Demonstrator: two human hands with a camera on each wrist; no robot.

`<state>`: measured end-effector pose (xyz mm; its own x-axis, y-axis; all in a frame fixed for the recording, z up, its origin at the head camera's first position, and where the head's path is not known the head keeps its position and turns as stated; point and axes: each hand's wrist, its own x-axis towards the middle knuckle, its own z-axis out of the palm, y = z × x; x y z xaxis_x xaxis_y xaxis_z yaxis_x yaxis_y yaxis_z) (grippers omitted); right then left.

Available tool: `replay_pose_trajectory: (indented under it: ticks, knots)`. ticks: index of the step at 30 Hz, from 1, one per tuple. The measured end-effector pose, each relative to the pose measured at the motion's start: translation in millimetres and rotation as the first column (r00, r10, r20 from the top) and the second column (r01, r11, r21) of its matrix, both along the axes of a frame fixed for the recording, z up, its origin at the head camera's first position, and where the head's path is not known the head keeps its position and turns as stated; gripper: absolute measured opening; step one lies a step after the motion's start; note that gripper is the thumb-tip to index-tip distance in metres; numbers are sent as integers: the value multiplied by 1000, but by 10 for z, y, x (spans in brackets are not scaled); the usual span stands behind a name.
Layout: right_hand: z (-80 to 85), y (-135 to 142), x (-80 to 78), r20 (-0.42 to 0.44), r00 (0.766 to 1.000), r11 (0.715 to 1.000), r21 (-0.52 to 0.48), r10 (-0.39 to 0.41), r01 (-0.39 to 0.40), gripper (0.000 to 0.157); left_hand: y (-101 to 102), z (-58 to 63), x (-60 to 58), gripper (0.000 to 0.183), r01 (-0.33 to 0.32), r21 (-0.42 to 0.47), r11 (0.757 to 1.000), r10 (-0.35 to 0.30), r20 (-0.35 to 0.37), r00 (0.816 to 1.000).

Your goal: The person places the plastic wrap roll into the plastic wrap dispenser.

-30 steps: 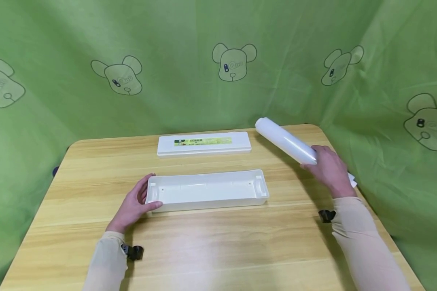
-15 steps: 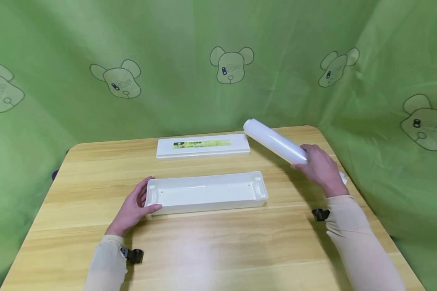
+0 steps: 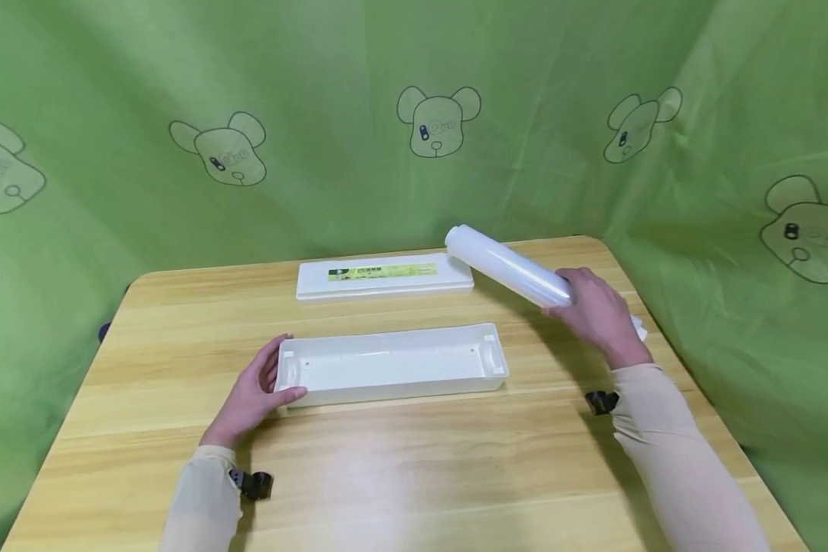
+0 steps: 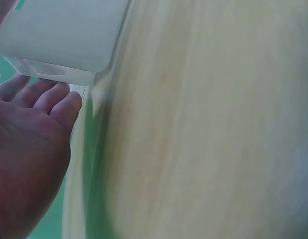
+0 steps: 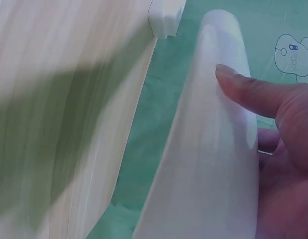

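A long white plastic box (image 3: 393,368) lies open side up on the table, hollow inside. My left hand (image 3: 255,395) grips its left end, thumb on the front wall and fingers behind; the left wrist view shows the fingers against the box's end (image 4: 59,37). Above the table at the right, my right hand (image 3: 596,314) holds a roll of plastic wrap (image 3: 507,264), tilted with its far end up and to the left. In the right wrist view the thumb lies along the roll (image 5: 218,119), and the other fingers are mostly hidden behind it.
The white lid (image 3: 386,287) with a green and yellow label lies behind the box, near the table's back edge. Green curtains (image 3: 317,115) printed with bear heads hang behind and at both sides of the wooden table (image 3: 400,491).
My right hand has moved left with the plastic wrap roll, bringing its far end over toward the lid's right corner. The left hand keeps its grip on the box.
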<state>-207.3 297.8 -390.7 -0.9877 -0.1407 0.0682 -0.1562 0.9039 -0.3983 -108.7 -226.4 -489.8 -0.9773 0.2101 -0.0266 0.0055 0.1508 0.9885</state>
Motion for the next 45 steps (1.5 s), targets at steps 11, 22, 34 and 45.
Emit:
replay_pose_trajectory:
  ticks: [11, 22, 34, 45]
  knots:
    - [70, -120, -55, 37, 998, 999, -16, 41, -41, 71, -7, -9, 24, 95, -9, 13, 1000, 9, 4, 1000]
    - [94, -198, -75, 50, 995, 995, -47, 88, -86, 71, -7, -12, -1, 96, -1, 9, 1000, 1, 14, 1000]
    - [75, -263, -98, 65, 989, 990, -55, 132, -128, 71, -3, -19, 1, 97, 1, 27, 1000, -1, 8, 1000]
    - [115, -323, -100, 27, 977, 975, -79, 211, -209, 68, -7, -14, 5, 96, -2, 14, 1000, 2, 18, 1000]
